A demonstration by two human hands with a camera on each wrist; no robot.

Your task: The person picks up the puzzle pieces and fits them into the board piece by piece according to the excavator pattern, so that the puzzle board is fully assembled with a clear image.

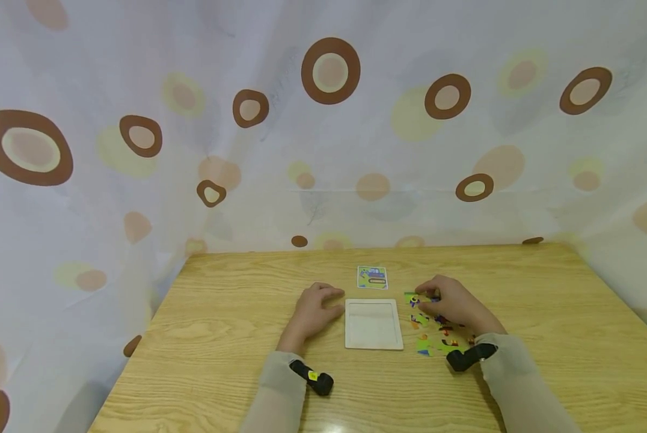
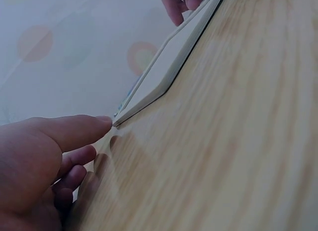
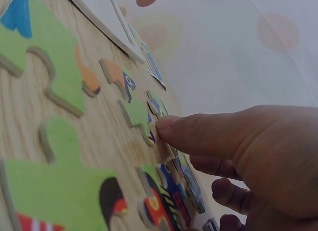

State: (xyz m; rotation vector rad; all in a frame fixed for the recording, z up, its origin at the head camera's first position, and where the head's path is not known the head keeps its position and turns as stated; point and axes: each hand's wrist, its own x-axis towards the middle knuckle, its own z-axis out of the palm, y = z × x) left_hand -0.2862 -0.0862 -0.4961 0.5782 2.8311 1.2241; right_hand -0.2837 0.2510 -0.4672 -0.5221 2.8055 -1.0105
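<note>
A pale square puzzle tray [image 1: 374,325] lies on the table with a raised rim and no pieces inside. My left hand [image 1: 317,310] rests at its left side, fingers relaxed, and the thumb tip [image 2: 104,120] is right at the tray's corner in the left wrist view. To the right of the tray, my right hand [image 1: 453,300] hovers low over loose jigsaw pieces, thumb and fingers apart. Near its thumb are a green piece [image 3: 135,113] and a blue-green piece [image 3: 157,103]. The hand hides some of the pieces in the head view.
A small picture card [image 1: 372,278] showing a blue excavator lies behind the tray. Several more pieces, such as a green one [image 3: 59,191] with red and black marks, lie flat toward the front. A patterned cloth [image 1: 331,144] hangs behind the wooden table [image 1: 220,337].
</note>
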